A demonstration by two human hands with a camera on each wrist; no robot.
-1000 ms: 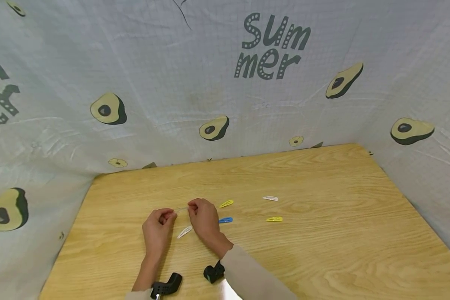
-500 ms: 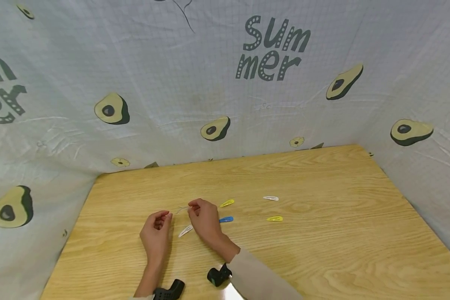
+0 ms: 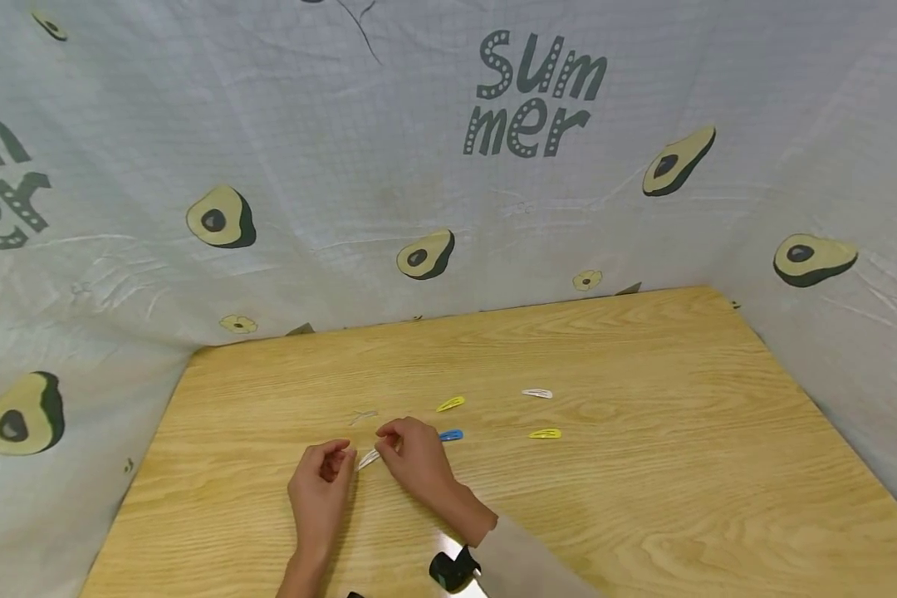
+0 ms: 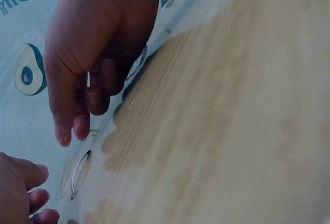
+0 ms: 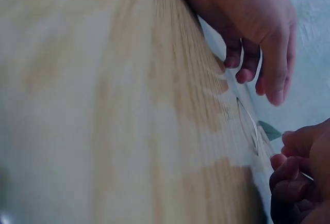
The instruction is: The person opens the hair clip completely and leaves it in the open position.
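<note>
A white snap hair clip [image 3: 368,459] lies on the wooden table between my two hands, its right end partly hidden by the right fingers in the head view. My left hand [image 3: 321,482] is beside its left end, fingers loosely bent with nothing in them. Near the other end is my right hand [image 3: 417,458], thumb and forefinger close together. Both wrist views show a small gap between the fingertips and the clip [image 4: 80,175]. Just beyond the hands lies a thin greyish hair clip [image 3: 364,415], which looks bent or spread apart.
A blue clip [image 3: 452,435] lies right of my right hand, with a yellow clip [image 3: 451,404] behind it. Farther right are a white clip [image 3: 537,393] and another yellow clip [image 3: 545,433]. Avocado-print cloth [image 3: 329,166] walls off the table's [image 3: 643,465] back and sides.
Both hands were at the thin greyish clip, and it now lies loose on the table. They have moved back toward me, to either end of the nearer white clip.
</note>
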